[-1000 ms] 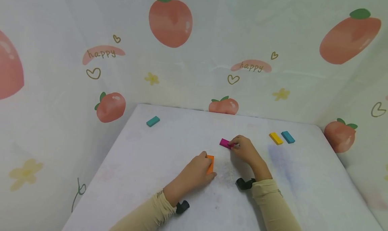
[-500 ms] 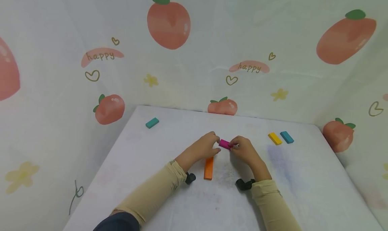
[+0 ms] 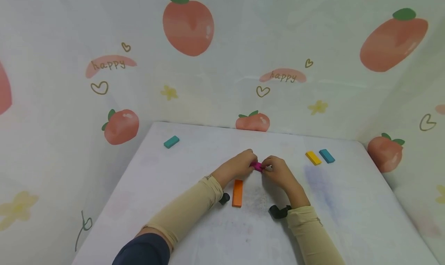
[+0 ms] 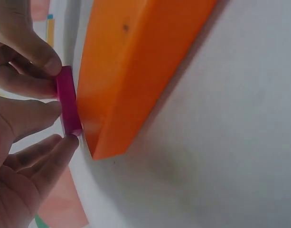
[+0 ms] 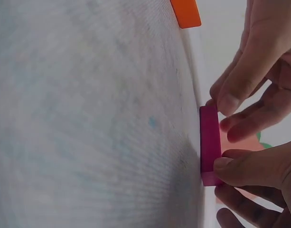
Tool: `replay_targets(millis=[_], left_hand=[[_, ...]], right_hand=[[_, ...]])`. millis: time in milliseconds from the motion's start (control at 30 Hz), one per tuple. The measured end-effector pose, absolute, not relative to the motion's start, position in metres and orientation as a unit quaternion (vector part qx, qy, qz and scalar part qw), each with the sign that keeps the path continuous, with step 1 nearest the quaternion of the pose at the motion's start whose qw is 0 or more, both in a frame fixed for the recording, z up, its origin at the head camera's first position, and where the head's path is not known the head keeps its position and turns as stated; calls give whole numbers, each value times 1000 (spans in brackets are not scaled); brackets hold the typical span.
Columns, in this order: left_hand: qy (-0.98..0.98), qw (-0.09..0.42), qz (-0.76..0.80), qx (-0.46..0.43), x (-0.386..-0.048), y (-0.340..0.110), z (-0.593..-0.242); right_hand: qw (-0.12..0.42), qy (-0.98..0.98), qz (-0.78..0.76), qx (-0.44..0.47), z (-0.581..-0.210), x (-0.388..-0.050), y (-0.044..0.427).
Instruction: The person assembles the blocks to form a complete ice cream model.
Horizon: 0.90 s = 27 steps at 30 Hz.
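Note:
Both hands hold a small magenta block (image 3: 257, 166) lying on the white tabletop. My left hand (image 3: 240, 163) has its thumb and fingertips on the left end of the magenta block (image 4: 68, 97), as the left wrist view shows close up. At the other end, my right hand (image 3: 279, 173) pinches the magenta block (image 5: 210, 142) between thumb and fingers. Just in front of the left hand lies a longer orange block (image 3: 237, 193), which no hand touches. The hands hide parts of the magenta block in the head view.
A teal block (image 3: 171, 141) lies at the back left of the table (image 3: 139, 203). Toward the back right, a yellow block (image 3: 313, 158) and a blue block (image 3: 326, 156) lie side by side. A fruit-patterned curtain (image 3: 222, 72) rises behind the table.
The left hand has let go of the orange block, moved away and to the right, and taken the left end of the magenta block. The right hand stays on the magenta block's right end.

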<state>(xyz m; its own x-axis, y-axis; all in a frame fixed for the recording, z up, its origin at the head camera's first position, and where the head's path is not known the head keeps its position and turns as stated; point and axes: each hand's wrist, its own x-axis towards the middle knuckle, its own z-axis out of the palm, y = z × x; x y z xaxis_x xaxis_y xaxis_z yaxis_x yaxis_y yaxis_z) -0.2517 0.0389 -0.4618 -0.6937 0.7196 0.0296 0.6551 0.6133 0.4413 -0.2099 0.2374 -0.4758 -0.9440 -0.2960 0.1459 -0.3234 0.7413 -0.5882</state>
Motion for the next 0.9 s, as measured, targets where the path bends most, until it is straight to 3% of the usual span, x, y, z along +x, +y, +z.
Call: replay_targets(millis=[900], left_hand=[[901,97,231,354,-246,18,-457]], right_hand=[[15,-927,321,192,-475,-210,218]])
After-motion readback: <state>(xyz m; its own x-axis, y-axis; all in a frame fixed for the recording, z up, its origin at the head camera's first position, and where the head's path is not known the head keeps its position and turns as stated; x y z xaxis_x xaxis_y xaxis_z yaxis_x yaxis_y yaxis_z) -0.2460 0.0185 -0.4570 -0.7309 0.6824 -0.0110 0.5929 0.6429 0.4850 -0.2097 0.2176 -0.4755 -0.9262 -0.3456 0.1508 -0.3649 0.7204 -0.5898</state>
